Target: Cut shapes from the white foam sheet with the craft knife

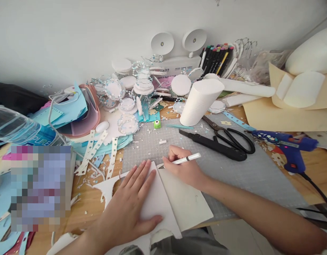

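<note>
A left hand (131,205) lies flat, fingers spread, on a white foam sheet (158,203) at the grey cutting mat's (232,170) near edge. Beside it, the right hand (186,168) grips a white craft knife (185,159), its tip touching the sheet. Black scissors (229,136) and a blue glue gun (286,147) lie farther right.

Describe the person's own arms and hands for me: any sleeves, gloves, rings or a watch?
Both are bare. The left hand and right hand show no gloves or rings, and no watch or band shows at either wrist. No sleeve covers either forearm as far as the frame shows.
</note>
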Tool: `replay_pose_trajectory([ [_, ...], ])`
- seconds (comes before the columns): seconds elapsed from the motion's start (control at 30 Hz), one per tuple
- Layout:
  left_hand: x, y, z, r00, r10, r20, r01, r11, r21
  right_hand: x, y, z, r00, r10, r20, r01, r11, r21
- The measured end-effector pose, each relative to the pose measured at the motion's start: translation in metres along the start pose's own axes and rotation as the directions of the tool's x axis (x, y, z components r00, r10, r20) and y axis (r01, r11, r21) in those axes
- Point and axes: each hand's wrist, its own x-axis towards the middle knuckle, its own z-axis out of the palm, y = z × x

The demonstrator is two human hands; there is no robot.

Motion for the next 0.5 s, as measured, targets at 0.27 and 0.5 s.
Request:
replay_pose_trajectory([
  [0.27,-0.0003,0.0009,-0.0009,1.000,-0.002,-0.002,0.002,1.000,0.010,-0.0010,-0.0010,0.0012,0.999,-0.030,0.019,0.030,0.999,-0.029],
  [0.5,0.0022,0.0010,-0.0014,1.000,0.006,-0.016,-0.006,1.000,0.005,-0.0009,-0.0009,0.0021,0.998,-0.060,0.032,0.062,0.996,-0.058],
])
